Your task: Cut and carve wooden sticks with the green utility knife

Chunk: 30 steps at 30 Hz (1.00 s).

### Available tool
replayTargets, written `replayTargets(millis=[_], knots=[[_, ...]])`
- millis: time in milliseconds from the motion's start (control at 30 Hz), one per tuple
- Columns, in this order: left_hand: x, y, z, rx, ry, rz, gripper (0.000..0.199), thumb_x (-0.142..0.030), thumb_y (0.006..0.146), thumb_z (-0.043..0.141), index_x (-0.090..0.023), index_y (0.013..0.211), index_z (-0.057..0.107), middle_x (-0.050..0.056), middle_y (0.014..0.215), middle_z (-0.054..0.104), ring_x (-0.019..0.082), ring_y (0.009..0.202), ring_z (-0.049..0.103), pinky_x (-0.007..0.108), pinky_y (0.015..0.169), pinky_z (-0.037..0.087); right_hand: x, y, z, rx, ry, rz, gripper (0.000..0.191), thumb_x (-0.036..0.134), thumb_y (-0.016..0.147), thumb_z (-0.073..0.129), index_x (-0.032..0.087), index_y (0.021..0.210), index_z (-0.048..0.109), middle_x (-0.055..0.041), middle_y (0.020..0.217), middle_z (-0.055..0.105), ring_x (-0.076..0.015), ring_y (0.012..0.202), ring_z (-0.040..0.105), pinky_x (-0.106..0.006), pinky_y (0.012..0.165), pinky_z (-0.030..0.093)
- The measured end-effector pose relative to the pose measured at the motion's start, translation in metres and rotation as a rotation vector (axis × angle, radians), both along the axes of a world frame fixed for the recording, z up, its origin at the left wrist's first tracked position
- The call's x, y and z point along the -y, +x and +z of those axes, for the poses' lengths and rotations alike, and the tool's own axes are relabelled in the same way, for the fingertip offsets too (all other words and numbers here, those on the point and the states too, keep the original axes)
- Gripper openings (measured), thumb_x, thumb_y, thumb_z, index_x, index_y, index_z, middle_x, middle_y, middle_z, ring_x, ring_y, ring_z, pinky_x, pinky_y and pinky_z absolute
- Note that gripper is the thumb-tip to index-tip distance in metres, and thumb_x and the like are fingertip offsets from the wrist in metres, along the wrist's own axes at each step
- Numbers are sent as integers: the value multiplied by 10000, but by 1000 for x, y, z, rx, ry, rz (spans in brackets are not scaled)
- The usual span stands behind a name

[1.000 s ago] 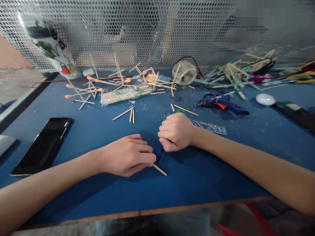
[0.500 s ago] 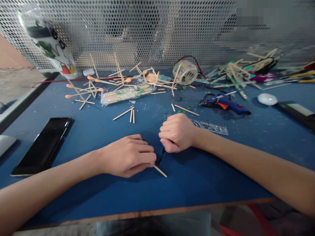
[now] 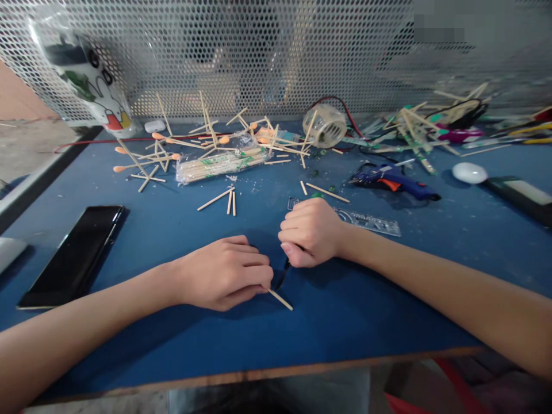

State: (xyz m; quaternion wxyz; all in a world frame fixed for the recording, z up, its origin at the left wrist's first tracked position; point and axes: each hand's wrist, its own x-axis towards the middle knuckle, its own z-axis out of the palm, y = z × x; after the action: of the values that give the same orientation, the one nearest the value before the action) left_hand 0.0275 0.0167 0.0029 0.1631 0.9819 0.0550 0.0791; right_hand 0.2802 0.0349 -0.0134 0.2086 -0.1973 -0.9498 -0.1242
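Pinched in the fingers of my left hand (image 3: 228,273) is a thin wooden stick (image 3: 281,300), its free end pointing right and toward the table's front edge. My right hand (image 3: 309,233) is closed in a fist round a slim black tool, which looks like a craft knife (image 3: 284,272). The narrow dark end of that tool slants down to the stick beside my left fingertips. Whether it touches the stick I cannot tell. Most of the tool is hidden in my fist. A clear stencil ruler (image 3: 371,222) lies partly behind my right wrist.
Short cut sticks (image 3: 232,202) lie beyond my left hand. Farther back are a bag of sticks (image 3: 222,165), glued stick pieces, a clear plastic cup (image 3: 324,125) and a blue glue gun (image 3: 394,179). A phone (image 3: 73,256) lies left; a bottle (image 3: 92,86) stands behind, near the mesh panel.
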Motion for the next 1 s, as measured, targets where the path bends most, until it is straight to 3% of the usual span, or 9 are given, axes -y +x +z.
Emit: replayTargets(millis=[700,1000], knots=[[-1,0,3,-10,-46,-15,138,-173,1033,448,-230,989,566,17,906,670,183,815,600,321,818,416,1,-2,1,-9,6,-7,389,321,868,426,207,508,520,36,466,492,-119,465,345,-300,540,203],[1,1,2,-14,62,-42,181,-181,1037,398,-231,985,564,39,879,665,208,785,602,340,791,423,6,-2,3,-5,49,-5,369,302,863,431,210,520,531,29,467,499,-125,471,326,-304,552,198]])
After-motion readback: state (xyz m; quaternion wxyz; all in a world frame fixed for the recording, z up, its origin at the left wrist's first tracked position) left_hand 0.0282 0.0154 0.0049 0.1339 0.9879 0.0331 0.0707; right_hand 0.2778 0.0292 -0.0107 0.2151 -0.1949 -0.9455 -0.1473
